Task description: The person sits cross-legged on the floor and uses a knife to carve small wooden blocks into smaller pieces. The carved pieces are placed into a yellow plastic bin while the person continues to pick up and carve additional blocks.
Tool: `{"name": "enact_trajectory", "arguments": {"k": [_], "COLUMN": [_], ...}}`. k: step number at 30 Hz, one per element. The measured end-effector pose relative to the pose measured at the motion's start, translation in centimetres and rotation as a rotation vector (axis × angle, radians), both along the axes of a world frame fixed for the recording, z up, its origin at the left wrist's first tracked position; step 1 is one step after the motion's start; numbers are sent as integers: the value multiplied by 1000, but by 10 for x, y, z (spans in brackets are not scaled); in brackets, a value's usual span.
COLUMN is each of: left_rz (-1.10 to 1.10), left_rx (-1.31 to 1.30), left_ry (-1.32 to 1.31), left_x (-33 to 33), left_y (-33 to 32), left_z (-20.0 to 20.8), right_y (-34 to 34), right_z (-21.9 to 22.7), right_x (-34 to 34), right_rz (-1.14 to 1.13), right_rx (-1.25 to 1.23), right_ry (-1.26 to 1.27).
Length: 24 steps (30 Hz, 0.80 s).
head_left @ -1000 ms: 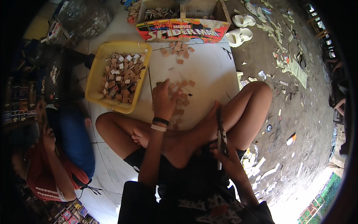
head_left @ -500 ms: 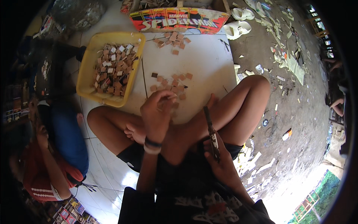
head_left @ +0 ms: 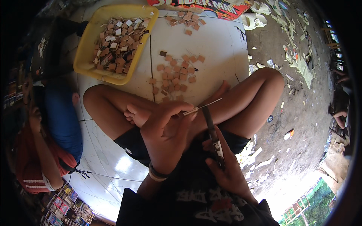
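Note:
My left hand is raised over my crossed legs, thumb and forefinger closed on a small wooden square, seen nearly edge-on. From it a thin pale stick points up to the right. My right hand, near my right thigh, is wrapped around the handle of a knife with a narrow dark blade. Its blade points upward, close to the square; I cannot tell if they touch. Beyond my left hand, a loose pile of small brown squares lies on the tiles, some with thin sticks.
A yellow tub full of similar squares stands at the far left. Another small pile lies near a printed box. White clogs and scraps lie on the dirt ground at right. A person in red sits at left.
My left hand has moved from the pile back toward the knife, a wooden square with a stick now visible in its fingers. My right hand stays nearly still. The view has tilted downward.

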State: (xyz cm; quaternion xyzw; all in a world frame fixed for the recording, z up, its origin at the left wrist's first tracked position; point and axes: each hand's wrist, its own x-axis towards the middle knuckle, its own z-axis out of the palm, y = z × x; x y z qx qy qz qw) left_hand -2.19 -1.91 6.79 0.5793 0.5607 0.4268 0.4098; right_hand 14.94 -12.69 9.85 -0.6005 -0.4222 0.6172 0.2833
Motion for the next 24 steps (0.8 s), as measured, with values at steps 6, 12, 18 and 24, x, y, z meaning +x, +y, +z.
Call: {"name": "enact_trajectory", "arguments": {"k": [6, 12, 18, 24], "left_rz": [-18, -36, -100, -76], "left_rx": [19, 48, 88, 61], "left_ry": [-88, -59, -33, -347], "left_x": [-6, -7, -14, -8], "left_y": [6, 4, 3, -1], "left_z": [4, 5, 6, -10], "right_y": [-1, 1, -1, -3], "right_z": [5, 10, 17, 18], "right_x": [-2, -5, -7, -3], "right_rz": [7, 41, 45, 43], "right_rx": [35, 28, -18, -99], "right_ry": [-6, 9, -64, 64]}}
